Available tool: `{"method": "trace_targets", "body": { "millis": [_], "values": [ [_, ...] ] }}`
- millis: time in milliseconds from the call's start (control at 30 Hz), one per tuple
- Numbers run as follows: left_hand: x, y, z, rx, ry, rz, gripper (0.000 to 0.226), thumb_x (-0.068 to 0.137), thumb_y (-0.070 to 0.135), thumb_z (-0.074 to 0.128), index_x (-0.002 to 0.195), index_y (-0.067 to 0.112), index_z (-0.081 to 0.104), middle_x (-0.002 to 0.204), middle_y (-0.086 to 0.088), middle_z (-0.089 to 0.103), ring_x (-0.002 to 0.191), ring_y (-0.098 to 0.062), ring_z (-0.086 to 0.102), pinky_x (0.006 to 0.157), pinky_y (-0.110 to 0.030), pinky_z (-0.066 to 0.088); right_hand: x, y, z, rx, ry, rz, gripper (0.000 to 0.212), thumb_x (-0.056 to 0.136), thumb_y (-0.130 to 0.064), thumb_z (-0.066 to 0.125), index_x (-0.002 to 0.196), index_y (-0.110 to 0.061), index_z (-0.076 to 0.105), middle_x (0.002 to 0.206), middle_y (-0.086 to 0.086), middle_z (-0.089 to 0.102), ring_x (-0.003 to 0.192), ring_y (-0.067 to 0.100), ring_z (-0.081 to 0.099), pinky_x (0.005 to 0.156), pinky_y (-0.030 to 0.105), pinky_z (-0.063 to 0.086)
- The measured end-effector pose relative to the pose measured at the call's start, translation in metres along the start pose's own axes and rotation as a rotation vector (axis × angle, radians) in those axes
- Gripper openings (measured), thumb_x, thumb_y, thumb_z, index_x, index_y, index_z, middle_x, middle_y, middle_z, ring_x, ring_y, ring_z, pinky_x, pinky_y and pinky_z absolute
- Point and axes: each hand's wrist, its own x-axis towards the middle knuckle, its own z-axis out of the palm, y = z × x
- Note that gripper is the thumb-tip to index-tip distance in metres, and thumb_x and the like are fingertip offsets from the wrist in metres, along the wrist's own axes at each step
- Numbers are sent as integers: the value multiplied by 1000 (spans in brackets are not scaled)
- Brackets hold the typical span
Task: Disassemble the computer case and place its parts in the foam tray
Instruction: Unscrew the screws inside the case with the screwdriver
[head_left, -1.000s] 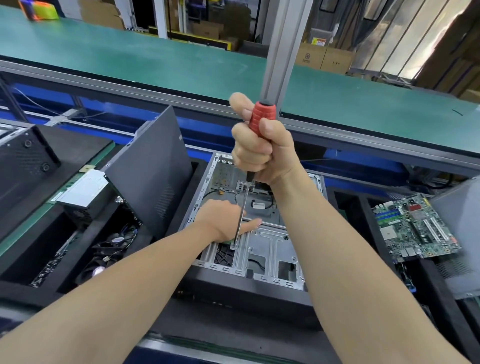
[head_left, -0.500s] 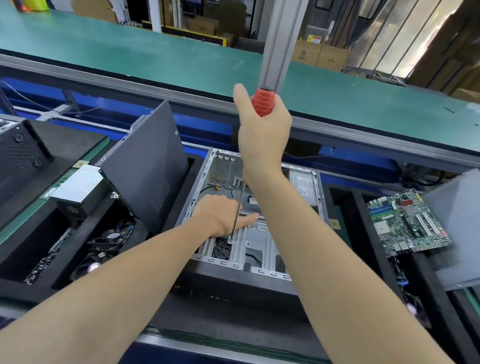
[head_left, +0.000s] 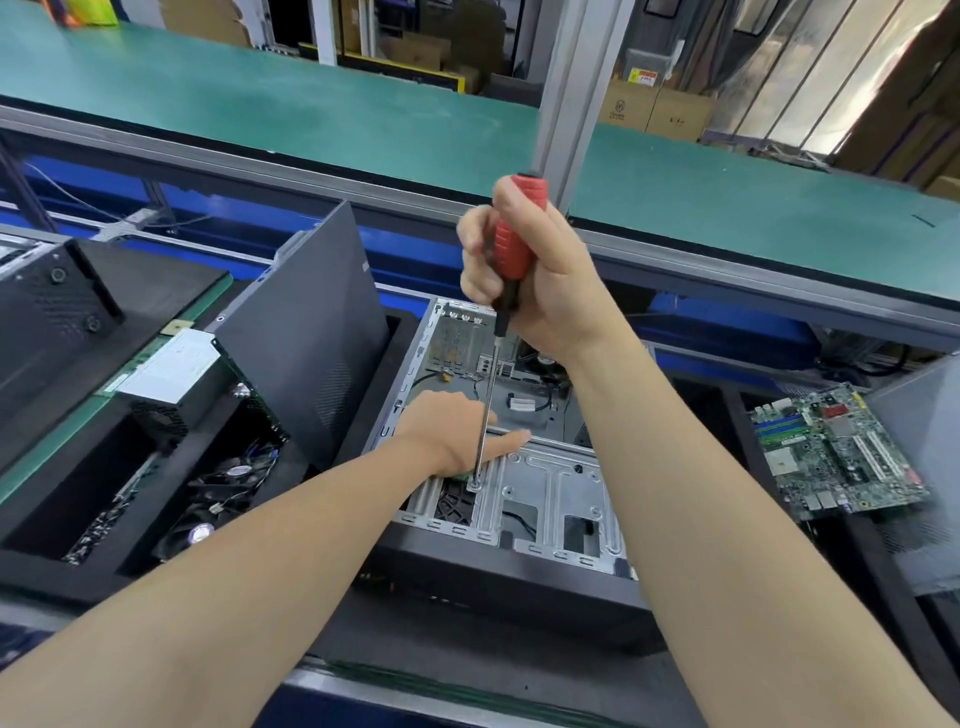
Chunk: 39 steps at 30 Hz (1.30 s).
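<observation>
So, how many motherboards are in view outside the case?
1. The green motherboard lies on the black foam tray, right of the open computer case. Others may be hidden under parts in the left compartments.

One case (head_left: 550, 480), one screwdriver (head_left: 511, 244), one motherboard (head_left: 836, 452).

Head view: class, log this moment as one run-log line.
right hand: grips screwdriver | tip: on computer case metal plate | left hand: rests in case beside shaft

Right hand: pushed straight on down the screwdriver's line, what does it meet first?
The right hand grips the screwdriver, whose tip looks seated on a silver plate inside the computer case, so that plate. The left hand lies just beside the shaft; depth unclear.
</observation>
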Motion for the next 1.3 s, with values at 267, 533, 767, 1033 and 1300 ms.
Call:
{"method": "trace_targets", "body": {
  "millis": [267, 533, 767, 1033, 1300],
  "values": [
    [-5, 5, -12, 45, -86, 36, 40, 63, 49, 14, 56, 19, 40, 55, 0, 46, 54, -25, 49, 57, -32, 38, -11, 9, 54, -432, 903, -166, 19, 101, -41, 65, 104, -23, 60, 82, -14, 61, 66, -4, 57, 66, 20, 49],
    [4, 3, 6, 11, 10, -53, 83, 76, 91, 9, 68, 15, 43, 53, 10, 40, 48, -8, 39, 50, -30, 28, 1, -3, 39, -271, 380, 35, 46, 95, -42, 76, 69, -20, 45, 61, 3, 41, 47, 16, 31, 43, 27, 30],
    [1, 1, 3, 21, 34, -8, 94, 81, 94, 9, 68, 16, 60, 54, 2, 55, 51, -16, 54, 56, -34, 47, 6, 3, -7, 381, -517, 102, 16, 99, -21, 69, 90, -12, 60, 54, -2, 39, 36, 7, 27, 37, 18, 17],
    [-1, 2, -2, 64, -21, 7, 81, 80, 94, 7, 78, 30, 56, 62, 4, 59, 61, -18, 60, 60, -34, 49, -5, 1, 6, -236, 389, -68, 34, 100, -37, 68, 109, -8, 52, 91, 10, 71, 60, 22, 62, 59, 34, 52],
    [-4, 7, -6, 21, -19, -33, 71, 55, 68, -5, 61, 18, 44, 58, -1, 53, 48, -20, 42, 61, -36, 46, -11, 7, 49, -513, 943, -204, 32, 95, -42, 76, 83, -19, 58, 69, -12, 56, 60, 3, 51, 66, 26, 50]
  ]
}}
